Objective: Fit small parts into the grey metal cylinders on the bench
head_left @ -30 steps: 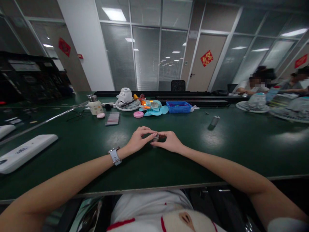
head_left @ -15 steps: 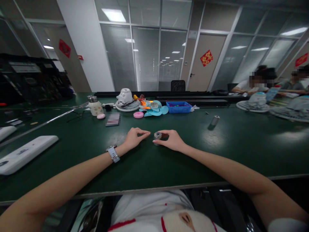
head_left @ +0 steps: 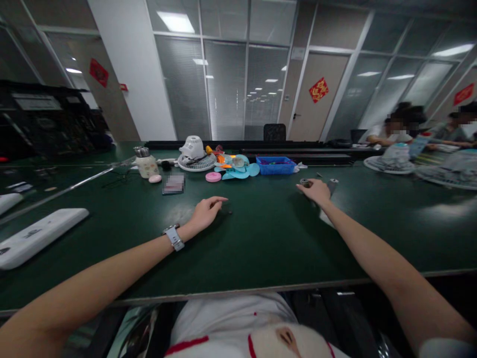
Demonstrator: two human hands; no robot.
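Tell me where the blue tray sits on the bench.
In the head view, the blue tray sits at the far edge of the green bench, right of centre, beside the light-blue parts and beyond the right hand.

R hand (head_left: pixel 316 191) — w/ metal part (head_left: pixel 305 183), farther out

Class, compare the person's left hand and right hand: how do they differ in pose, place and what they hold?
The left hand rests near the body on the green table, fingers curled and pinched; whether it holds anything cannot be told. The right hand is stretched further out, gripping a small metal cylinder at its fingertips. The left wrist wears a watch; the right wrist is bare. Both arms are bare and lie over the same table.
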